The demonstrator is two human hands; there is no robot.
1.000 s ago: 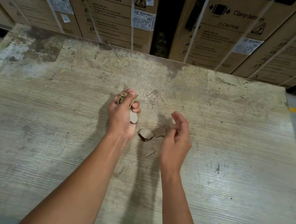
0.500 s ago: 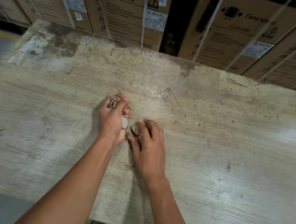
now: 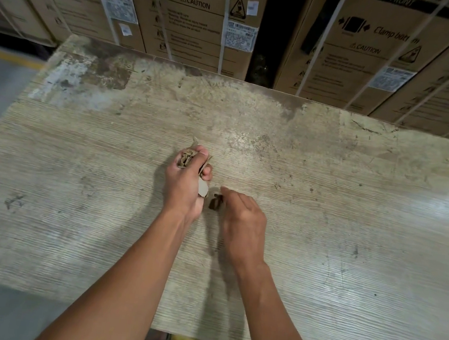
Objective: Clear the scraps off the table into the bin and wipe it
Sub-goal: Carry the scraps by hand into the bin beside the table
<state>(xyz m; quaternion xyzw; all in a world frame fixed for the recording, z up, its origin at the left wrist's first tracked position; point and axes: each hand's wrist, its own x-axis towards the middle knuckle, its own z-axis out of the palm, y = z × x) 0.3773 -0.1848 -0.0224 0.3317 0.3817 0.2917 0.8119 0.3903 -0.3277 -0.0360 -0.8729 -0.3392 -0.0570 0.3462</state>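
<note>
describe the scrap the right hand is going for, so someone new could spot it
Start at the worn wooden table in front of the stacked cartons. Mid-table, between both hands, a small dark cardboard scrap sits at the right hand fingertips. Unlike the wad gripped in the left hand, it's a single piece.

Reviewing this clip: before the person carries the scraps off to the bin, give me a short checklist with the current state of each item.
1. Left hand grips the bundle of brown cardboard scraps: ok, fingers are curled round it.
2. Right hand has the small dark cardboard scrap secured: cannot tell, the fingertips are at it but the grip is hidden.
3. Flat pale cardboard piece sticking out below the left hand is held firmly: cannot tell, it may slip.
4. Worn grey wood-grain table is free of other scraps: ok as far as visible, only stains and scratches show.
5. Bin located: not ok, none in view.
6. Wiping cloth at hand: not ok, none in view.
</note>
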